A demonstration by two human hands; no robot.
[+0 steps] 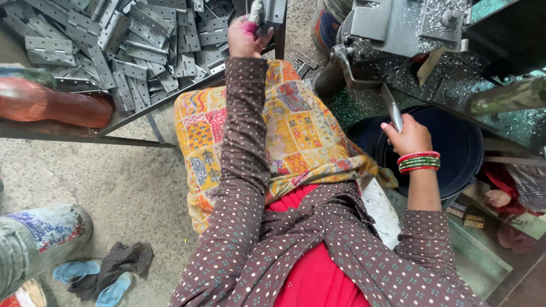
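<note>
My left hand (244, 35) reaches forward to the edge of a low metal table (133, 116) and is closed on a grey metal hinge (267, 11) at the top of the view. A large heap of grey metal hinges (125, 45) covers that table to the left of the hand. My right hand (410, 136), with red and green bangles on the wrist, grips the metal lever handle (392, 108) of a grey press machine (404, 28). A yellow patterned cloth (284, 131) lies over my lap.
A dark blue bucket (460, 148) sits under the machine beside my right hand. Metal shavings litter the machine bed (398, 74). A reddish-brown cylinder (51, 102) lies on the table's left. Blue sandals (94, 278), a dark rag and a painted drum (40, 239) are on the concrete floor.
</note>
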